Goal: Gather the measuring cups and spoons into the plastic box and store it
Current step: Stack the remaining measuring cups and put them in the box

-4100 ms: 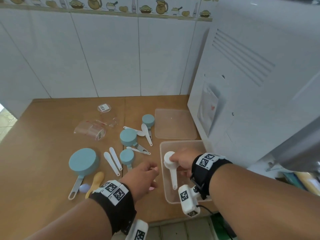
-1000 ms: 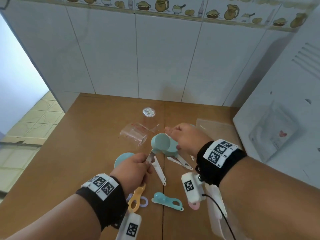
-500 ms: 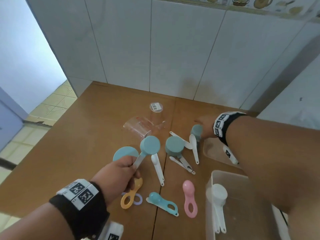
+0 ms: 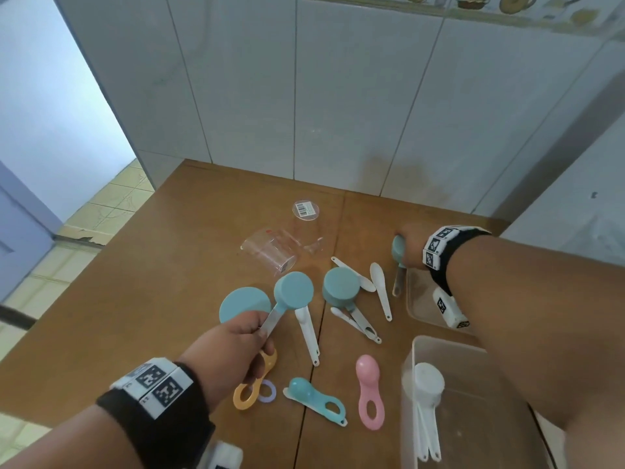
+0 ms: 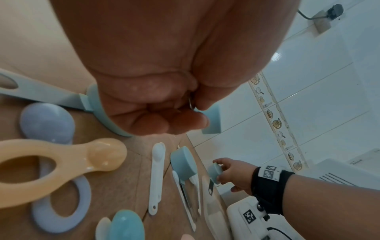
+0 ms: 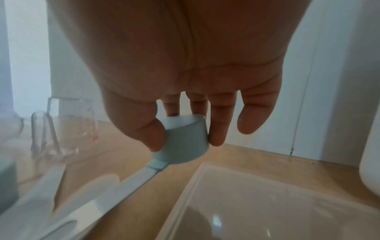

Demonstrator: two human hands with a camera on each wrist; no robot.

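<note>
My left hand (image 4: 262, 333) grips the pale handle of a mid-sized blue measuring cup (image 4: 293, 292) and holds it upside down above the wooden table (image 4: 169, 299). At the far right my right hand (image 4: 404, 245) pinches the small blue measuring cup (image 6: 183, 139) between thumb and fingers, its handle trailing towards the lid (image 4: 419, 306). The clear plastic box (image 4: 439, 346) stands at the near right with a white measuring cup (image 4: 429, 384) and white spoons inside. Another blue cup (image 4: 341, 289), a large blue cup (image 4: 245, 304) and white spoons (image 4: 380, 289) lie between my hands.
Pink (image 4: 368, 390), teal (image 4: 314, 397) and orange (image 4: 250, 390) ring-handled spoons lie near the front edge. Two clear measuring cups (image 4: 270, 252) sit further back. A tiled wall bounds the table behind, a white appliance (image 4: 575, 198) stands to the right, and open floor lies to the left.
My right hand left the cup held in my left hand, reached to the far right and took hold of the small blue cup. The left hand has barely moved.
</note>
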